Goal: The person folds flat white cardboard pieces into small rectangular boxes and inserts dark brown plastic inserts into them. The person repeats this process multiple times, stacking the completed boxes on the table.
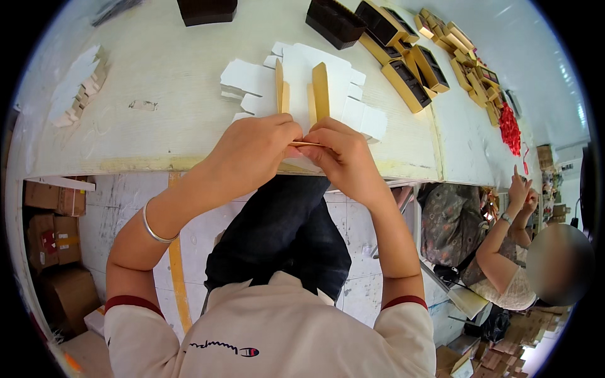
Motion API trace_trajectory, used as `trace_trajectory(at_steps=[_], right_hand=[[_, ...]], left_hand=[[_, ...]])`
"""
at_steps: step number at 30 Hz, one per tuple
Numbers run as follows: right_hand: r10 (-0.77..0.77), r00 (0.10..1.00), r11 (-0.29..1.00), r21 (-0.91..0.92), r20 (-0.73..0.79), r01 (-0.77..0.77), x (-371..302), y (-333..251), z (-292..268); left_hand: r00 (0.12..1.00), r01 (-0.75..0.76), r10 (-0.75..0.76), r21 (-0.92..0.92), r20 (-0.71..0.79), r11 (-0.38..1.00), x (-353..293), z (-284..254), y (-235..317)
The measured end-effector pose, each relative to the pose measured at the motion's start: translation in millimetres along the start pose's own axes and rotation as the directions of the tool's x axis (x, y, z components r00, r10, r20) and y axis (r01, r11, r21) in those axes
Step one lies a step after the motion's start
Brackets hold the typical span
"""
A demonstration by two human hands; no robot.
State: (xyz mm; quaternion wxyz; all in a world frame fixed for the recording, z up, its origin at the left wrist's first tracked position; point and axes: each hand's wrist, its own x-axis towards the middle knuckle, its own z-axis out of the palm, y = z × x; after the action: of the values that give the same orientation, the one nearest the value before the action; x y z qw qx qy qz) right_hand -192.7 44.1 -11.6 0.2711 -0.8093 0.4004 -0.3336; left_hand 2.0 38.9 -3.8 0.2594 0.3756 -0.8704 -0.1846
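Observation:
At the table's near edge my left hand and my right hand meet with bent fingers. Both pinch the near end of a partly folded gold cardboard box. Two of its long gold sides stand up, pointing away from me, and a thin folded edge shows between my fingertips. My fingers hide the rest of that end. Under and around the box lie flat white cardboard blanks with cut tabs, fanned out to both sides.
Black box inserts sit at the far side. Gold boxes with dark inserts pile up at the far right, near red tassels. White folded cardboard lies at left. A co-worker's hands are raised at right. Brown cartons stand below the table.

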Motion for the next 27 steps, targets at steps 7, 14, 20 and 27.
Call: trace_trajectory(at_steps=[7, 14, 20, 27], right_hand=[[-0.376, 0.927, 0.881, -0.304, 0.015, 0.362, 0, 11, -11], [-0.448, 0.862, 0.882, -0.276, -0.237, 0.382, -4, -12, 4], [-0.380, 0.855, 0.924, -0.179, -0.353, 0.337, -12, -19, 12], [-0.247, 0.849, 0.930, -0.359, -0.467, 0.074, -41, 14, -38]], left_hand=[[0.998, -0.067, 0.068, 0.093, -0.009, 0.993, 0, -11, 3], [0.977, -0.189, 0.208, 0.290, -0.036, 0.938, 4, -34, 37], [1.000, -0.021, 0.020, 0.088, 0.010, 0.996, 7, -32, 29], [0.965, -0.245, 0.254, -0.113, 0.071, 0.963, 11, -63, -5]])
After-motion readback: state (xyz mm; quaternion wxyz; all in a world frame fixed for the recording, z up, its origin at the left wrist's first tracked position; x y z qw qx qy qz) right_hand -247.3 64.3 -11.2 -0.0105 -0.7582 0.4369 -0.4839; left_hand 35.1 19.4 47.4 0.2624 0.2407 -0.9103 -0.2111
